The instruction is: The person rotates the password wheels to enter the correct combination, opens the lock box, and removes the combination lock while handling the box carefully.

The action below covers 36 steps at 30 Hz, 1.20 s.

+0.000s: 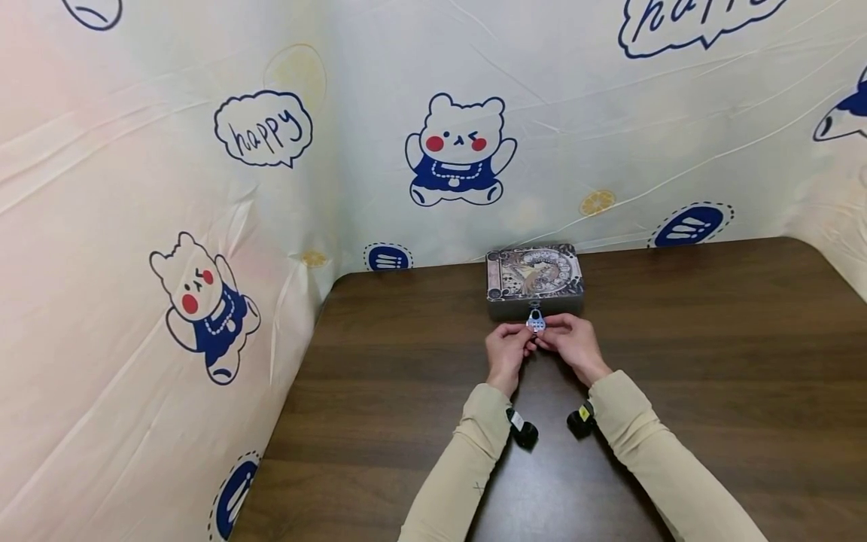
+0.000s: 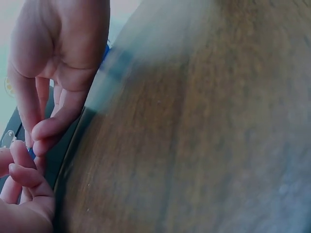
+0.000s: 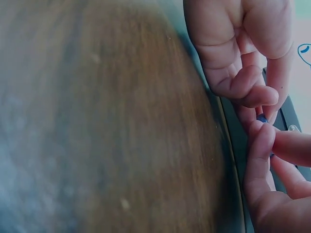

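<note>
A small blue combination padlock [image 1: 536, 324] is at the front of a decorated box [image 1: 535, 271], just below its metal clasp [image 1: 535, 304]. My left hand [image 1: 508, 352] pinches the padlock from the left. From the other side my right hand [image 1: 574, 345] pinches it too, the fingertips of both hands meeting around its lower part. In the right wrist view, only a sliver of the blue padlock [image 3: 262, 118] shows between the fingers. The left wrist view has the hands covering most of it. The box lid is down, its top printed with an ornate picture.
The box sits at the far edge of a dark brown wooden table [image 1: 393, 361]. Behind and to the left hangs a pale curtain [image 1: 366, 135] printed with bears and words. Black cameras are strapped to both wrists, over beige sleeves [image 1: 467, 459].
</note>
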Each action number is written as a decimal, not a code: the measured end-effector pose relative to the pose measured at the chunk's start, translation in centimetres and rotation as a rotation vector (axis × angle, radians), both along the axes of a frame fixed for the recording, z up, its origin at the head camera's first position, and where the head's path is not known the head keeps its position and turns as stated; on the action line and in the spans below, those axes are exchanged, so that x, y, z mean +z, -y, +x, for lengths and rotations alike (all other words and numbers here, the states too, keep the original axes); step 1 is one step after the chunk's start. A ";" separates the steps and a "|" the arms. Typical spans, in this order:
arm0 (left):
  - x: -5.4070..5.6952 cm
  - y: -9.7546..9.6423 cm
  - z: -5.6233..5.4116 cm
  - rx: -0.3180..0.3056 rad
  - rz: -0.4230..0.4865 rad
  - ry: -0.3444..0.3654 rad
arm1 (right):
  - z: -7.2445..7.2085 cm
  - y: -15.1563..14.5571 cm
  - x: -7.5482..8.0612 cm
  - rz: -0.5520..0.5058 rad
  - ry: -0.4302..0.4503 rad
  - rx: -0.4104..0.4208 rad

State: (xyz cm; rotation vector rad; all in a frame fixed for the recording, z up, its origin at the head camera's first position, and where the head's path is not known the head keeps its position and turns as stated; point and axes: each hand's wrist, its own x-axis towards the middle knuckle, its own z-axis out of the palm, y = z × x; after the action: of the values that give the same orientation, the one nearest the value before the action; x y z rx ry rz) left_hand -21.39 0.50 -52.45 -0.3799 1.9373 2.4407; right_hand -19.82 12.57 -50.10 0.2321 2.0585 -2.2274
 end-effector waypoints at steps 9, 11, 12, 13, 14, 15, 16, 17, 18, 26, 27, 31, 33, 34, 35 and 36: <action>0.5 0.0 -0.1 -0.003 -0.046 -0.032 | -0.4 -0.1 -0.1 -0.081 0.008 -0.012; 0.5 0.0 -0.1 -0.011 -0.055 -0.039 | -0.4 -0.2 -0.2 -0.100 0.012 -0.010; 0.5 0.0 -0.2 -0.013 -0.058 -0.043 | -0.4 -0.2 -0.3 -0.111 0.016 -0.009; 0.5 -0.1 -0.2 -0.014 -0.059 -0.046 | -0.5 -0.3 -0.3 -0.118 0.018 -0.008; 0.4 -0.1 -0.2 -0.015 -0.060 -0.047 | -0.5 -0.3 -0.4 -0.124 0.019 -0.006; 0.4 -0.1 -0.3 -0.015 -0.061 -0.048 | -0.5 -0.4 -0.4 -0.127 0.020 -0.006; 0.4 -0.1 -0.3 -0.013 -0.064 -0.050 | -0.5 -0.4 -0.4 -0.129 0.020 -0.004; 0.4 -0.2 -0.3 -0.007 -0.066 -0.051 | -0.5 -0.4 -0.4 -0.133 0.018 0.000; 0.4 -0.2 -0.4 0.001 -0.067 -0.053 | -0.6 -0.4 -0.4 -0.142 0.016 0.003; 0.2 -0.2 -0.4 0.041 -0.060 -0.064 | -0.7 -0.4 -0.5 -0.165 0.027 0.009; 0.2 -0.2 -0.4 0.038 -0.056 -0.065 | -0.7 -0.4 -0.4 -0.167 0.028 0.009; 0.2 -0.2 -0.5 0.029 -0.037 -0.069 | -0.6 -0.4 -0.4 -0.175 0.026 0.002; 0.3 -0.2 -0.5 0.030 -0.023 -0.068 | -0.6 -0.4 -0.3 -0.177 0.029 -0.005; 0.3 -0.2 -0.5 0.032 -0.016 -0.066 | -0.6 -0.4 -0.3 -0.178 0.026 -0.005; 0.3 -0.2 -0.5 0.033 -0.011 -0.064 | -0.6 -0.3 -0.3 -0.181 0.026 -0.007; 0.4 -0.2 -0.6 0.038 -0.008 -0.065 | -0.6 -0.3 -0.2 -0.183 0.027 -0.010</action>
State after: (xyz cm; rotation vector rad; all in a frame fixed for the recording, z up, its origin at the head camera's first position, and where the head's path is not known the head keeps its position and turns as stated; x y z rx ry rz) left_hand -21.96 0.72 -52.07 -0.3454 1.9834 2.5000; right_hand -20.38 12.87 -50.34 0.2558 1.8289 -2.3862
